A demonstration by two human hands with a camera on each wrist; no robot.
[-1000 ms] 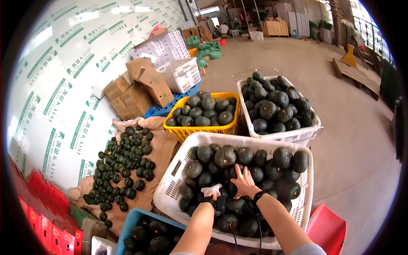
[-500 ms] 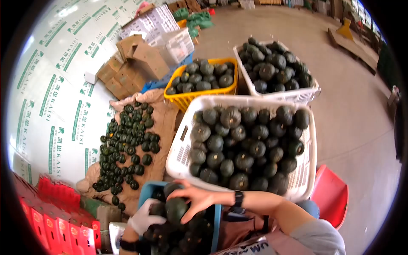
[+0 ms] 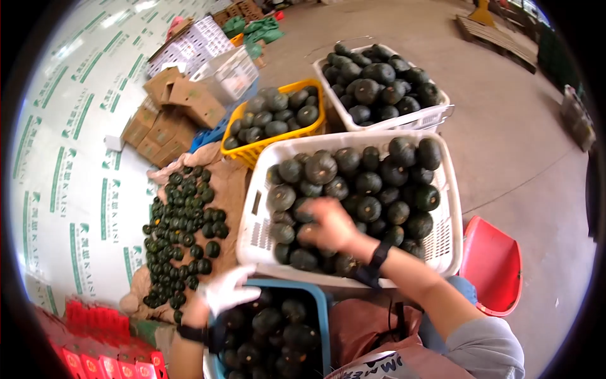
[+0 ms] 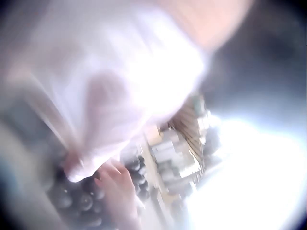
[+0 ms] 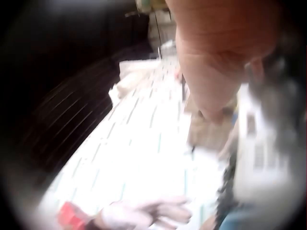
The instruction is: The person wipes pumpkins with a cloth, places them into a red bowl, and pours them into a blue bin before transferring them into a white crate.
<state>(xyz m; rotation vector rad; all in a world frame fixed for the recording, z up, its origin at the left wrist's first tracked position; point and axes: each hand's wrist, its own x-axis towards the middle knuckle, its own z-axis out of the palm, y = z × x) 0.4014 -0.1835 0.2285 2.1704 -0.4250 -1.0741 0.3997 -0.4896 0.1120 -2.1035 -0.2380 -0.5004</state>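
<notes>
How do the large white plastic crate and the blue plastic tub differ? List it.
The large white plastic crate looks wider than the blue plastic tub.
The crate shows slots; none are visible on the tub.
The bare right hand is over the crate; the white-gloved left hand is near the tub's corner.
Both contain round dark-green squashes.

Dark green, round squashes (image 3: 321, 167) lie piled in a white slotted plastic crate (image 3: 259, 235); similar squashes (image 3: 267, 321) fill a blue plastic tub (image 3: 324, 335).
</notes>
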